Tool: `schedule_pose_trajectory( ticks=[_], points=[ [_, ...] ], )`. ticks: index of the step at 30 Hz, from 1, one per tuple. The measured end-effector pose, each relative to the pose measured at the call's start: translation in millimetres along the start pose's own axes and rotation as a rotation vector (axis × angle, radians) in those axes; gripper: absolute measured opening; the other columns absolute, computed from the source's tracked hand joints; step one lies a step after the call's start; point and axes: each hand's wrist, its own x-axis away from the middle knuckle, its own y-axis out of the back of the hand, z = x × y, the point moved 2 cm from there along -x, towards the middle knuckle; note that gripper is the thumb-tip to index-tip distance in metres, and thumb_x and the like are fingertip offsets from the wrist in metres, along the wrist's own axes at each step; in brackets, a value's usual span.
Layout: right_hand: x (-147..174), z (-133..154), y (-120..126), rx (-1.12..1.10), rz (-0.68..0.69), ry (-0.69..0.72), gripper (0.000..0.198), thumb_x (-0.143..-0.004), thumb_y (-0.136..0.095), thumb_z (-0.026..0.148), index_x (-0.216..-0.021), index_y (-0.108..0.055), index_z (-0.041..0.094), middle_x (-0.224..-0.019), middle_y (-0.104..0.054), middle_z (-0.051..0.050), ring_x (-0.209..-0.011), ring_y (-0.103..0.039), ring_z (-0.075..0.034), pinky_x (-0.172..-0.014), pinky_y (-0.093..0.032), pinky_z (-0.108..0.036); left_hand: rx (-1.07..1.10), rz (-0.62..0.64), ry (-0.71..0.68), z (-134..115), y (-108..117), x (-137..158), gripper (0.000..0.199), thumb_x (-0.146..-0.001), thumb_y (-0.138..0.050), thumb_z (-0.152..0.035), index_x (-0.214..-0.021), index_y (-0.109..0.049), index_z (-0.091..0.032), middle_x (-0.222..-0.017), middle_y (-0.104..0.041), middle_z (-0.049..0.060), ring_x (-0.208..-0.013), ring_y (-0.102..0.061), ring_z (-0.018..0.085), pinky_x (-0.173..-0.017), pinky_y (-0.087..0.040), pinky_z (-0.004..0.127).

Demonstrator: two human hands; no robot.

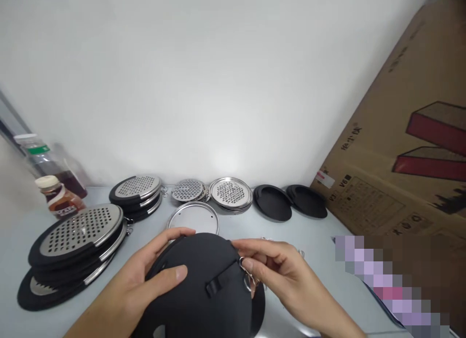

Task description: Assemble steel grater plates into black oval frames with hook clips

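At the far left, a tall clear bottle (47,162) with a white cap, a green band and dark liquid leans in the view beside a shorter cream-capped bottle (65,200) of reddish-brown liquid. In front of them on the pale tabletop (309,260) sits a stack of black-edged round graters (80,231), perforated metal faces up, with small wire rings at its right side. Just behind and to the right is a second grater stack (140,187). Next comes the left hand (141,270), its thumb flat on the upper face of a round black cover (196,280) and its fingers curled over the far edge, gripping it. The cover is at the front of the table, nearest the person, and bears a small dark fitting (213,285) at the end of a straight line. Beyond it lie loose perforated discs (187,190), a plain metal disc (192,217) and a pile of rimmed grating plates (231,191). At the cover's right edge, the right hand (280,275) pinches a metal ring (241,262) between thumb and forefinger. Farther right, two black round covers (273,203) rest side by side near the white wall (225,86), and a large printed cardboard box (382,183) stands at the right end.
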Motion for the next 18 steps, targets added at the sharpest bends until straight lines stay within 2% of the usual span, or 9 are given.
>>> schedule_pose_trajectory(
  ticks=[3,5,8,11,15,18],
  points=[
    [4.4,-3.5,2.5,-0.055,0.027,-0.045,0.031,-0.096,-0.056,0.039,-0.119,-0.068,0.021,-0.072,-0.07,-0.002,-0.063,-0.067,-0.015,-0.063,-0.055,-0.03,0.046,-0.031,0.087,9.4,6.0,-5.1,0.074,-0.064,-0.084,-0.04,-0.132,-0.055,-0.03,-0.121,-0.071,0.006,-0.098,-0.071,0.033,-0.077,-0.061,0.035],
    [6.2,-3.2,2.4,-0.03,0.025,-0.064,0.033,-0.095,-0.058,0.039,-0.122,-0.066,0.023,-0.081,-0.071,-0.003,-0.065,-0.068,-0.016,-0.063,-0.056,-0.03,0.054,-0.046,0.119,16.6,9.1,-9.4,0.075,-0.064,-0.085,-0.04,-0.131,-0.054,-0.029,-0.124,-0.069,0.007,-0.105,-0.069,0.034,-0.081,-0.06,0.036],
    [8.8,0.7,0.3,0.21,-0.006,-0.004,0.032,-0.093,-0.061,0.029,-0.125,-0.065,0.029,-0.091,-0.071,-0.002,-0.074,-0.067,-0.015,-0.069,-0.055,-0.028,0.029,-0.046,0.111,24.1,12.5,-14.8,0.072,-0.066,-0.083,-0.043,-0.131,-0.054,-0.029,-0.131,-0.065,0.007,-0.109,-0.067,0.035,-0.082,-0.06,0.038],
    [14.6,2.7,-2.1,0.511,-0.047,0.128,0.032,-0.097,-0.051,0.022,-0.124,-0.066,0.032,-0.091,-0.071,-0.002,-0.081,-0.067,-0.016,-0.076,-0.054,-0.03,-0.028,0.005,0.085,25.3,13.8,-17.0,0.067,-0.069,-0.081,-0.045,-0.129,-0.056,-0.03,-0.132,-0.064,0.006,-0.113,-0.065,0.035,-0.086,-0.059,0.037],
    [30.9,-7.0,-4.7,0.728,-0.072,0.205,0.038,-0.099,-0.048,0.023,-0.134,-0.058,0.029,-0.109,-0.07,-0.006,-0.095,-0.069,-0.019,-0.083,-0.058,-0.031,-0.047,0.158,0.121,22.7,9.9,-11.6,0.065,-0.072,-0.079,-0.042,-0.132,-0.057,-0.029,-0.129,-0.067,0.006,-0.119,-0.061,0.034,-0.096,-0.054,0.039],
    [46.8,-16.2,-5.9,0.834,-0.162,0.268,0.038,-0.097,-0.053,0.027,-0.135,-0.057,0.03,-0.114,-0.07,-0.008,-0.099,-0.07,-0.022,-0.08,-0.062,-0.029,-0.079,0.205,0.116,23.1,8.8,-4.7,0.063,-0.076,-0.073,-0.046,-0.134,-0.057,-0.027,-0.131,-0.066,0.007,-0.117,-0.062,0.034,-0.1,-0.051,0.043]
  ],
)
